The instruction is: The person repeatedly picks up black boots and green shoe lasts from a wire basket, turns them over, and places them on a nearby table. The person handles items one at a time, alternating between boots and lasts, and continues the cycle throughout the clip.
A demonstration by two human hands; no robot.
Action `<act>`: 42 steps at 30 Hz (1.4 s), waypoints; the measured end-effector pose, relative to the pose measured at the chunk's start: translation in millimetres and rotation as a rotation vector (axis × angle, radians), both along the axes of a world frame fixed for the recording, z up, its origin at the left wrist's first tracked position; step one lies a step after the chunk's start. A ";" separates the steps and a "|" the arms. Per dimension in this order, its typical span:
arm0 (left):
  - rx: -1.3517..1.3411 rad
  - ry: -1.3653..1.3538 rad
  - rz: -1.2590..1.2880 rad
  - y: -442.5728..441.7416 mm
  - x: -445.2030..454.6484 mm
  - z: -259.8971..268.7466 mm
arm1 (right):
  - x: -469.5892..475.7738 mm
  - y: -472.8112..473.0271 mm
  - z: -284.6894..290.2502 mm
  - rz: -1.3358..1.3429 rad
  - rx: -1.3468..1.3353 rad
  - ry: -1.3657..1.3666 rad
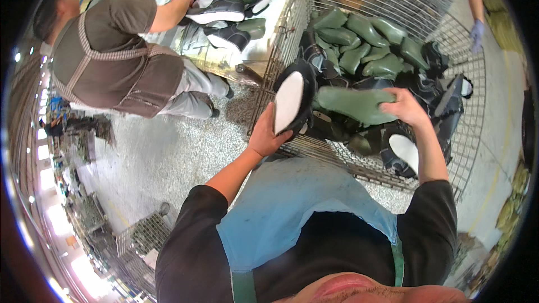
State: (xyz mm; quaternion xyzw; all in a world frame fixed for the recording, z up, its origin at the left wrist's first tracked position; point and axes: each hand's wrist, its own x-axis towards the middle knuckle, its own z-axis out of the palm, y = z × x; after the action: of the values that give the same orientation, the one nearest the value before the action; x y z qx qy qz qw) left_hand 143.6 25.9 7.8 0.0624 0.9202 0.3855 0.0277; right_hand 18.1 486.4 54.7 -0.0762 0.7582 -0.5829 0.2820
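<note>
My left hand (269, 132) grips a black shoe upper (309, 88) whose white insole side (289, 101) faces up. My right hand (404, 107) holds a green plastic shoe last (351, 104) by one end, level above the basket's contents. Both hands are over the near part of a wire mesh basket (290, 38). Several more green lasts (353, 61) lie heaped inside it, among black shoe uppers (446, 97). One upper with a white sole side (404, 147) rests below my right forearm.
At left, a co-worker (113, 54) in a brown apron stands at a table (257, 44) with shoes (221, 11) on it. Another person's gloved hand (477, 35) hangs beyond the basket at right. Speckled floor (168, 155) lies to my left, with a wire cart (143, 235) farther back.
</note>
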 end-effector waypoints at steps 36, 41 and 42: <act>1.964 -0.780 -0.301 -109.8 -49.1 118.3 | 109.4 -323.8 174.2 -0.445 -0.468 0.230; 1.967 -0.780 -0.108 -132.2 -78.3 108.5 | 72.4 -383.7 140.8 -0.493 -0.551 0.131; 2.029 -0.751 -0.152 -137.4 -79.5 107.2 | 70.6 -385.9 139.2 -0.388 -0.497 0.196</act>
State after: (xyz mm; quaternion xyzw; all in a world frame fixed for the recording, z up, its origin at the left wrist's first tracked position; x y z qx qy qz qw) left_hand 64.1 -111.5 115.0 -0.0089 0.0987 0.9587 0.2667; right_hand 88.7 100.4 193.9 -0.0525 0.6166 -0.7829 0.0641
